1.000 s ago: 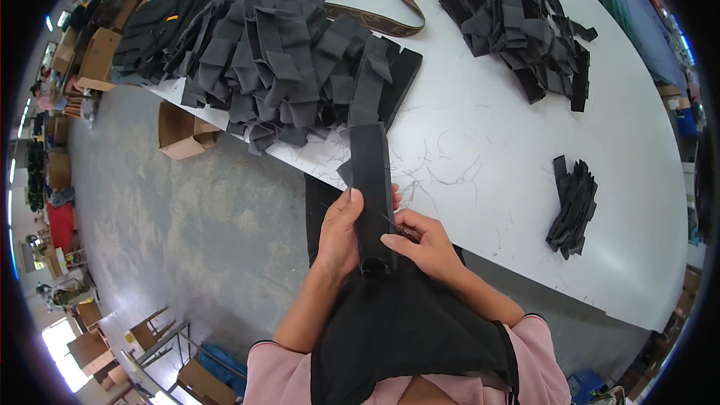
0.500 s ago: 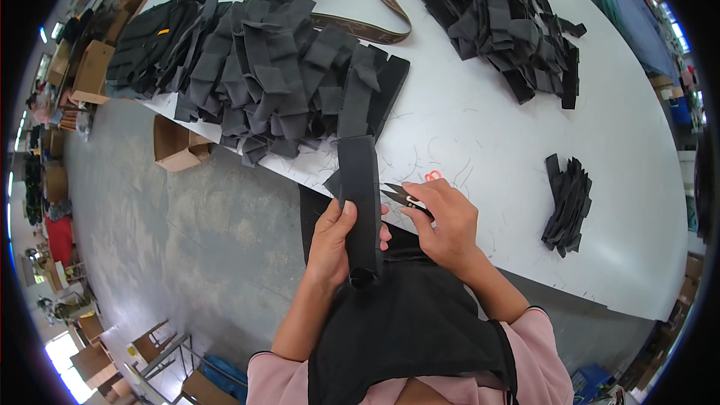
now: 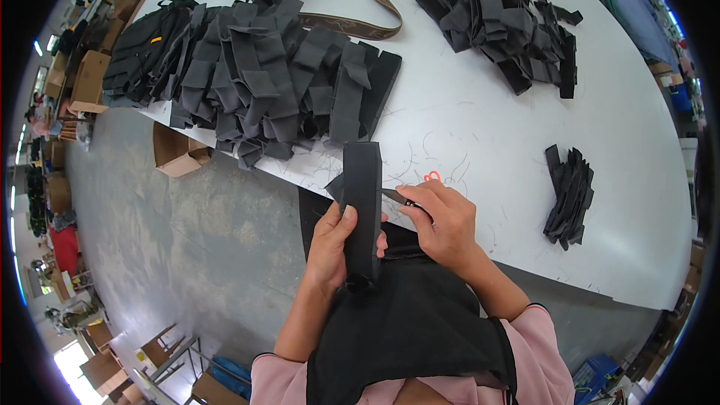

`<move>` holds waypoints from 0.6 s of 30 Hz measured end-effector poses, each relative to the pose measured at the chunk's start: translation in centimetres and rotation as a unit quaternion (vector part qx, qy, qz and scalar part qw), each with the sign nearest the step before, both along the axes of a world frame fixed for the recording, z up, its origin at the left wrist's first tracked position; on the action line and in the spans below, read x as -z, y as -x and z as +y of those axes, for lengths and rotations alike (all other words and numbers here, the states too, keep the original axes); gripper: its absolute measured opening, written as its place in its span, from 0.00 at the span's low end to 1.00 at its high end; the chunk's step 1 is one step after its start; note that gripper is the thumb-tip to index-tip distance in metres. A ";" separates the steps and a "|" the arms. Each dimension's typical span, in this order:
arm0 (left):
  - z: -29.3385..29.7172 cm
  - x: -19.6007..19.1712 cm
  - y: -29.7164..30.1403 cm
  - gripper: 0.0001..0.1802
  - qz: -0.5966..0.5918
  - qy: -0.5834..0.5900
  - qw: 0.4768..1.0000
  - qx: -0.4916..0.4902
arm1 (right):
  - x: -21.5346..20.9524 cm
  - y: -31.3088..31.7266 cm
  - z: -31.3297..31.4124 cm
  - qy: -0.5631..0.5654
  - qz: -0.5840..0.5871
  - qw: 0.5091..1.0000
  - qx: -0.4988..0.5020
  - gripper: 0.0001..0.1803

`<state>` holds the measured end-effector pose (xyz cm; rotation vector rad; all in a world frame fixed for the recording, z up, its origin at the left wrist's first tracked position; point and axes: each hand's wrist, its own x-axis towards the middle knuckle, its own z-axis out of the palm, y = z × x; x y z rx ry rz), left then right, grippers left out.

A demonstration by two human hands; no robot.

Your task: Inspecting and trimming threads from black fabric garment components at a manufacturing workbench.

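1. Since half a second ago the right hand (image 3: 444, 226) has drawn in close to the black strap (image 3: 362, 202). The small snips (image 3: 397, 196) it carries, which then sat clear of the strap on its right, now reach its right edge. The left hand (image 3: 337, 247) holds the strap upright much as before, a little nearer the white table (image 3: 480, 120).

2. The left fingers are clamped on the lower part of the strap, thumb lying across its front face and the other fingers behind it. This grip seems meant to keep the strap stiff and its upper end free, so that edge can be worked on.

3. The right fingers are closed around the snips, with the tip poking out to the left past the fingertips. Whether the blades are apart or together cannot be told at this size.

4. The strap stands between the two hands. Its top rises above the left thumb, its right edge is just beside the right fingertips, and its bottom end dips below the left palm toward the dark cloth (image 3: 405, 322) in the lap.

5. Beyond the fingers lies a wide heap of black straps (image 3: 277, 82), with loose thread ends between. Well off to the right of the right hand sits a small bundle (image 3: 568, 195), and a further heap (image 3: 487, 15) lies far across the table.
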<state>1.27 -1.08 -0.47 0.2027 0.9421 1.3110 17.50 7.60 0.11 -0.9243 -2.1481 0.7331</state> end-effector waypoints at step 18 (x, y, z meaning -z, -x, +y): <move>-0.2 0.3 -0.2 0.18 -0.202 0.001 0.979 0.000 | 2.2 0.5 -1.8 0.252 0.233 0.939 0.009 0.15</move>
